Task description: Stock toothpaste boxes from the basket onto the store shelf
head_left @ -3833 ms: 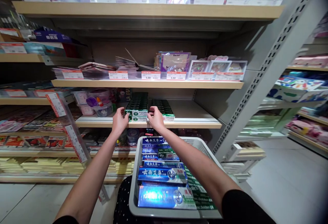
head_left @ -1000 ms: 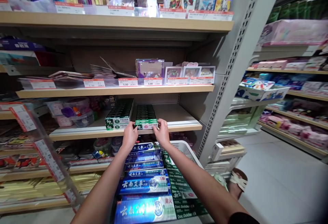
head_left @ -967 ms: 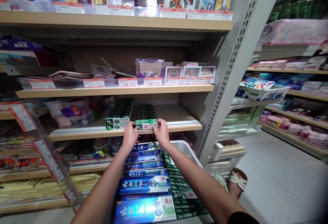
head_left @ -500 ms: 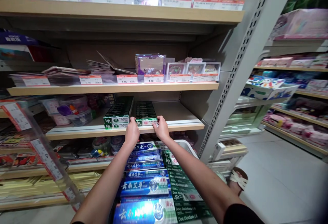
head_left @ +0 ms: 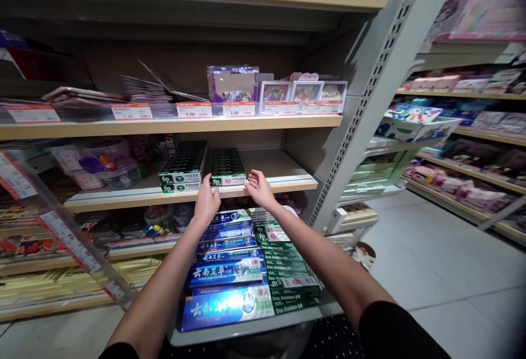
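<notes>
On the shelf (head_left: pixel 283 186) at mid-height stands a row of green and white toothpaste boxes (head_left: pixel 227 172). Another row of green toothpaste boxes (head_left: pixel 184 170), stacked in layers, is just to its left. My left hand (head_left: pixel 206 201) is at the left end of the right-hand row, thumb and fingers apart. At that row's other end, my right hand (head_left: pixel 259 188) is open with its fingers loosely curled and nothing in them. Below my arms, a pale plastic basket (head_left: pixel 246 323) carries blue toothpaste boxes (head_left: pixel 224 272) and more green toothpaste boxes (head_left: pixel 287 263).
Plastic tubs (head_left: pixel 109 164) stand left on the same shelf. The shelf above (head_left: pixel 172 126) bears price labels, packets and small clear boxes (head_left: pixel 302 95). A slotted metal post (head_left: pixel 361 107) rises at the right. A slanted label strip (head_left: pixel 68 238) juts out at the left.
Both hands have loosened from the ends of the right-hand box row, and my right hand has drawn slightly away. The row stays on the shelf. My view has tilted down.
</notes>
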Action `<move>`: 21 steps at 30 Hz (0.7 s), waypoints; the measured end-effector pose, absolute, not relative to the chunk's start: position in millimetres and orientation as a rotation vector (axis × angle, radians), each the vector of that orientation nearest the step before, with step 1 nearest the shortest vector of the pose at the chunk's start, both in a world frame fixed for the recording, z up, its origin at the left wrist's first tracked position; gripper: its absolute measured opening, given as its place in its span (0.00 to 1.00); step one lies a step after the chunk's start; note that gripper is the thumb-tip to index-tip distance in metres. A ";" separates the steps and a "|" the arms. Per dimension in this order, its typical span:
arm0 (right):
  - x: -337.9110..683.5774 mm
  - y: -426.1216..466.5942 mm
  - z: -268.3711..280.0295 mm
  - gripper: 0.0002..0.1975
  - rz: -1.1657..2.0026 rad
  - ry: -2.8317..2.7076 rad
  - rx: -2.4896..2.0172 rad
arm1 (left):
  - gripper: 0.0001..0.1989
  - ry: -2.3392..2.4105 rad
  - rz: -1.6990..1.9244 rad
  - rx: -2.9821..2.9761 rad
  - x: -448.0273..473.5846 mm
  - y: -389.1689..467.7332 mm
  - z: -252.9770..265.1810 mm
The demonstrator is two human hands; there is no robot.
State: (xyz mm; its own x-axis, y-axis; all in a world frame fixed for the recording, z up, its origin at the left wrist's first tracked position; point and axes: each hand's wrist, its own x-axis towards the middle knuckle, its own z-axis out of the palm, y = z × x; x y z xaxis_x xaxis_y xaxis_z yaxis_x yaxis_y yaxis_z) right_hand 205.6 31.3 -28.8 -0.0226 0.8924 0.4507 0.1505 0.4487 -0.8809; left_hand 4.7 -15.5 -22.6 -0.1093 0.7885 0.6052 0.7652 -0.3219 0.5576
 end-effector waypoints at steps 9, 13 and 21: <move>301.1 -46.6 -29.4 0.12 0.622 -1.781 -1.191 | 0.16 1.540 1.305 2.271 32.7 -86.0 -12.9; 326.5 -66.4 -49.2 0.14 0.740 -2.195 -1.270 | 0.13 1.235 0.876 2.410 64.8 -93.4 -22.0; 336.5 -83.7 -92.3 0.14 0.632 -2.362 -1.667 | 0.09 1.251 0.127 2.349 127.7 -82.4 -67.0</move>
